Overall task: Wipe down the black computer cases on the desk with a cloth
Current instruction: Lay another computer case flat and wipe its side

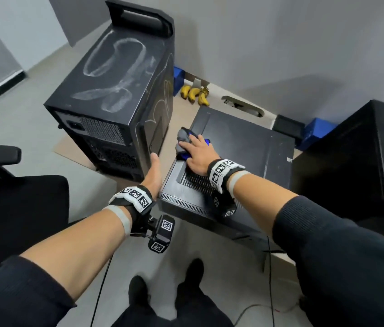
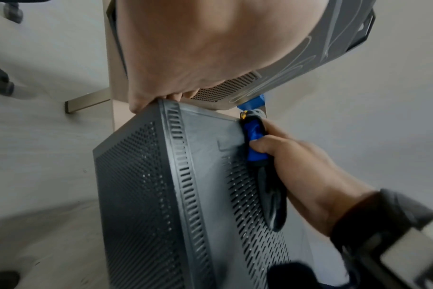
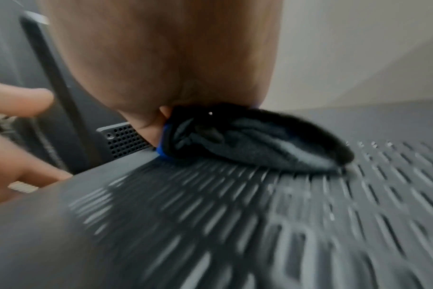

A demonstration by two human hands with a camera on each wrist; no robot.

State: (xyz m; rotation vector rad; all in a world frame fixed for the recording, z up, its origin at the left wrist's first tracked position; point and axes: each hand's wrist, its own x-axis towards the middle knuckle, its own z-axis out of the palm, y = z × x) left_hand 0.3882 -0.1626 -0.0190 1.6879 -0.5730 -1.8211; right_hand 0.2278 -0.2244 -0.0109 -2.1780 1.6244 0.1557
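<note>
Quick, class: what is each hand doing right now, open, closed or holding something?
Left hand: open, fingers resting against the flat case edge.
Right hand: grips the cloth, pressing it on that case.

Left grip [image 1: 153, 172] flat, thumb-up; right grip [image 1: 197, 153] palm-down.

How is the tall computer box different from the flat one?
The tall case stands upright; the flat case lies on its side. The tall case has white smeary loops on top; the flat case shows only faint dust. The right hand holds a cloth on the flat case; nothing wipes the tall case. Both are black, with vent holes.
</note>
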